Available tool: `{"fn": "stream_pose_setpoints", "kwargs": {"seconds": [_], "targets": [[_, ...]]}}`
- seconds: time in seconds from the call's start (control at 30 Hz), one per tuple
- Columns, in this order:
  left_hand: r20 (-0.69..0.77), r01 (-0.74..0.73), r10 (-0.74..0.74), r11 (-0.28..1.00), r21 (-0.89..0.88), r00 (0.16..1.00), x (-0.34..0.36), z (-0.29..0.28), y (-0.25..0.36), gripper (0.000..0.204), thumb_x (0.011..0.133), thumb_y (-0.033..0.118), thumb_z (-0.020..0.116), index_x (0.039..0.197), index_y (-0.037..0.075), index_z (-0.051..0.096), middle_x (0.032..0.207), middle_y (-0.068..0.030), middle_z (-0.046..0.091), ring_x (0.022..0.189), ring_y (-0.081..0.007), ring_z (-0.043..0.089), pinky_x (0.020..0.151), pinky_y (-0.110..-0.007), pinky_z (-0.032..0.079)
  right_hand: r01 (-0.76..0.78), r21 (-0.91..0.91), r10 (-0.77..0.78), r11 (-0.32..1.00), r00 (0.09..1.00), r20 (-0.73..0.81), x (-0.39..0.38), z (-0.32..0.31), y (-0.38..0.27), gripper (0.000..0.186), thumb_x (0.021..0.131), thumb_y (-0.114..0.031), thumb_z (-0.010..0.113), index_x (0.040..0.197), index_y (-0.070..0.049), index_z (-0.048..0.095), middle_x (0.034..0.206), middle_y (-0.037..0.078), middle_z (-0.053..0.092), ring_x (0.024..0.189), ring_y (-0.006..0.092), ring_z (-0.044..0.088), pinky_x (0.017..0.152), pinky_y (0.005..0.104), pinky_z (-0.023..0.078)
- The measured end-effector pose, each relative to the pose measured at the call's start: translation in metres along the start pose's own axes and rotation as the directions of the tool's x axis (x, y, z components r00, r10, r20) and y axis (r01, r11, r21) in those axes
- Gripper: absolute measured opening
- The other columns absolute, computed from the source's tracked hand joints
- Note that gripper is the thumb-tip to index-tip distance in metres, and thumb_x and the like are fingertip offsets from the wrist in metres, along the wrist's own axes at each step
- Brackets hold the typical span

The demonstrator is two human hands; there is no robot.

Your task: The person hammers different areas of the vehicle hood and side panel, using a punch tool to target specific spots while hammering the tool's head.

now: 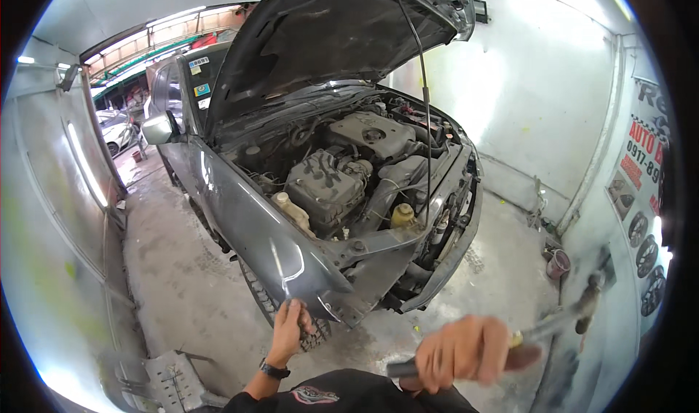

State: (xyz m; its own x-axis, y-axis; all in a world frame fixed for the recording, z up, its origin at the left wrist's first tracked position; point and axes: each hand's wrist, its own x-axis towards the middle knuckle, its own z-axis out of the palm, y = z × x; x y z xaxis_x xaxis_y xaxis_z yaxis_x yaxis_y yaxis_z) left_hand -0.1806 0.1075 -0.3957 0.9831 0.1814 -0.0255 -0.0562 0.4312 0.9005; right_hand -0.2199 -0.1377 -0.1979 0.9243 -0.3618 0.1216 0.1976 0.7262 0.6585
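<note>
A dark grey car fender [251,216] fills the area in front of me, with a bright light reflection on its front part. My left hand [290,326] is closed at the fender's lower edge, fingers pinched round a thin, pale, rod-like tool [279,269] that points up along the panel. At the lower right, my right hand [466,351] grips a hammer [550,327] by its dark handle. The hammer's head is out to the right, away from the car. Motion blurs this hand and the hammer.
The hood [306,45] stands raised on a prop rod [425,93] above the engine bay [324,184]. A grey plastic seat [175,380] is at the lower left. Pale walls [535,93] flank the car. A bucket [558,264] stands by the right wall, near a poster [641,165].
</note>
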Motion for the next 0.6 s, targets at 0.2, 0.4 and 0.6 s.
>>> {"fn": "stream_pose_setpoints", "kwargs": {"seconds": [0.2,0.4,0.6], "targets": [[-0.067,0.002,-0.017,0.977,-0.213,0.998,-0.009,-0.065,0.037,0.029,0.102,0.032,0.04,0.102,0.004,0.048,0.067,-0.0009,0.042,0.05,-0.0108,0.042,0.045,-0.027,0.039,-0.12,-0.98,0.375,-0.157,0.911,-0.171,0.0,-0.077,-0.003,0.037,0.099,-0.033,0.049,0.078,-0.002,0.05,0.049,0.002,0.046,0.034,0.0092,0.038,0.037,0.0272,0.034],[0.125,0.136,-0.133,0.99,-0.02,0.983,0.005,-0.073,0.03,0.029,0.102,0.033,0.041,0.095,0.006,0.048,0.068,-0.001,0.043,0.054,-0.0124,0.047,0.048,-0.028,0.043,-0.062,-0.669,0.136,-0.741,0.961,-0.24,-0.034,-0.146,-0.049,0.026,0.096,-0.025,0.054,0.084,-0.002,0.055,0.052,-0.001,0.047,0.042,0.0062,0.044,0.04,0.0249,0.035],[0.225,0.092,-0.085,0.996,-0.02,0.971,0.004,-0.036,0.023,0.032,0.102,0.035,0.041,0.089,0.006,0.048,0.077,-0.0039,0.053,0.065,-0.0135,0.054,0.058,-0.028,0.045,-0.245,-0.56,0.087,-0.791,0.862,-0.5,-0.07,-0.18,-0.052,0.03,0.094,-0.029,0.058,0.084,-0.001,0.054,0.055,0.0,0.049,0.045,0.0094,0.048,0.042,0.0273,0.038]]}}
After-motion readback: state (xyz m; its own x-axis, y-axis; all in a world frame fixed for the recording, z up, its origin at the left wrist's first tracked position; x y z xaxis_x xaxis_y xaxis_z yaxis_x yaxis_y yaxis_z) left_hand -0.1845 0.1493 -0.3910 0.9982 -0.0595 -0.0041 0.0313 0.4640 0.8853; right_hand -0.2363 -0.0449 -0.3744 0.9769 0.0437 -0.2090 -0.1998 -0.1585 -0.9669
